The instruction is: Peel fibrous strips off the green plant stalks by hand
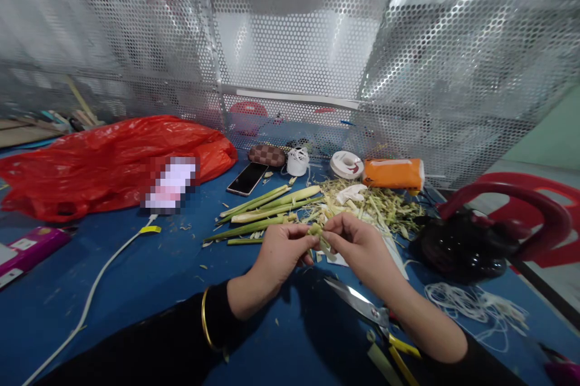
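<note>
Pinched between my two hands, in the middle of the head view, is a small pale-green piece of plant (pixel 316 229); its exact kind is too small to tell. My left hand (pixel 278 253) grips it from the left with thumb and forefinger. From the right, the fingertips of my right hand (pixel 362 248) close on the same piece. Just beyond them lie several long green plant stalks (pixel 260 215) and a heap of shredded plant scraps (pixel 394 212). Scissors (pixel 356 300) with yellow handles lie below my right hand, partly hidden by the forearm.
On the blue table (pixel 149 289) are a red plastic bag (pixel 113 156), a dark phone (pixel 248 179), a pixelated lit phone (pixel 172 185) on a cable, a white spool (pixel 347 164) and an orange packet (pixel 393 174). A black kettle (pixel 466 247) and white string (pixel 471 307) sit right; perforated metal panels (pixel 294 41) stand behind.
</note>
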A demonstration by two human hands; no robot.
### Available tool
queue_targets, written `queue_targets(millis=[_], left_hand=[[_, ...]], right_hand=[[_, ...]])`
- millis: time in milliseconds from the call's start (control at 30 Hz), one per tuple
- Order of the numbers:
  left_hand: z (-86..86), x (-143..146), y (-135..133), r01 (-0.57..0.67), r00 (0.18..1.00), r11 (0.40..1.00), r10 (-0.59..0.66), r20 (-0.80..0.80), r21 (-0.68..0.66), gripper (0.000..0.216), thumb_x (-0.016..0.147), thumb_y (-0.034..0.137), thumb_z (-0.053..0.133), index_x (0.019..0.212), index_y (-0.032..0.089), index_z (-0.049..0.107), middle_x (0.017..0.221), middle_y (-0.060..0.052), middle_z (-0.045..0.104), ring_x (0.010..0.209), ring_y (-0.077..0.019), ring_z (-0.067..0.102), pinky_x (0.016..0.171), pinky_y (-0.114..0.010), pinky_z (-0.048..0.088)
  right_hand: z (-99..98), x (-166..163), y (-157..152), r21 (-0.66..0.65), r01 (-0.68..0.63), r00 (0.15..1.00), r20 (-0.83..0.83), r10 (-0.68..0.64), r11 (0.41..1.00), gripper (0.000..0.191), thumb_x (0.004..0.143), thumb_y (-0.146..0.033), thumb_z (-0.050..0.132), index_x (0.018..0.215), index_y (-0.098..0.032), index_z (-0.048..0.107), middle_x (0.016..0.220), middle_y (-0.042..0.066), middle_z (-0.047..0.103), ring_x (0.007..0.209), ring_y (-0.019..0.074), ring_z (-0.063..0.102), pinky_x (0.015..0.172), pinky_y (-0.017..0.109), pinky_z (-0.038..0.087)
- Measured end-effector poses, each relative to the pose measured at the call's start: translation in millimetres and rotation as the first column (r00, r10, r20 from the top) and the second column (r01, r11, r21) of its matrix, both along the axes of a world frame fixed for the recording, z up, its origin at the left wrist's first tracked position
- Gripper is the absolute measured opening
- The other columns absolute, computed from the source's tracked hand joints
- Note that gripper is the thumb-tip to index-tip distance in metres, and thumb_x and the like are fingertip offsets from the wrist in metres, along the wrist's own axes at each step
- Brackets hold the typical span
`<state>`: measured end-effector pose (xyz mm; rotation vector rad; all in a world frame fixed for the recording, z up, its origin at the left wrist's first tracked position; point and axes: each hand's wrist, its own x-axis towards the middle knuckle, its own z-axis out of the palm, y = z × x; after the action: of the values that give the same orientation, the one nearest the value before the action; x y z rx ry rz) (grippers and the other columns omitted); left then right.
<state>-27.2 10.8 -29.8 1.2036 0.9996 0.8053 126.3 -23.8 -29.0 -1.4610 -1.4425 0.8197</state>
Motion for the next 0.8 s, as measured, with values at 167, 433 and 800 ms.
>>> queue_targets(millis=[167, 433, 800], left_hand=[[-5.9, -1, -1, 0.127, 0.990, 0.977, -0.114, -0.089, 0.168, 0.021, 0.069, 0.016, 0.055, 0.072, 0.016, 0.076, 0.064, 0.000, 0.067, 0.045, -0.0094, 0.052, 0.049, -0.021, 0.042], [-10.1, -5, -4, 0.235, 0.915, 0.884, -0.061, -0.399, 0.403, 0.020, 0.070, 0.018, 0.053, 0.052, 0.018, 0.061, 0.047, 0.003, 0.049, 0.048, -0.0112, 0.047, 0.047, -0.021, 0.030], [-4.4, -3, -1, 0.405, 0.910, 0.907, -0.388, -0.146, 0.113, 0.014, 0.071, 0.020, 0.056, 0.064, 0.016, 0.068, 0.059, 0.000, 0.063, 0.046, -0.0110, 0.056, 0.050, -0.022, 0.045]], right_hand=[[0.0, -4, -2, 0.011, -0.017, 1.000, 0.014, 0.017, 1.000, 0.015, 0.086, -0.034, 0.050, 0.090, -0.021, 0.058, 0.064, -0.003, 0.058, 0.058, 0.0155, 0.057, 0.058, 0.028, 0.044], [2.9, -3, -3, 0.129, 0.019, 0.977, 0.209, -0.046, 0.991, 0.018, 0.081, -0.029, 0.058, 0.066, -0.020, 0.060, 0.062, -0.002, 0.050, 0.059, 0.0142, 0.048, 0.056, 0.026, 0.036], [11.1, -1, -2, 0.120, 0.122, 0.992, -0.032, -0.119, 0.985, 0.024, 0.088, -0.035, 0.051, 0.068, -0.021, 0.051, 0.055, -0.003, 0.057, 0.048, 0.0122, 0.052, 0.054, 0.026, 0.041]])
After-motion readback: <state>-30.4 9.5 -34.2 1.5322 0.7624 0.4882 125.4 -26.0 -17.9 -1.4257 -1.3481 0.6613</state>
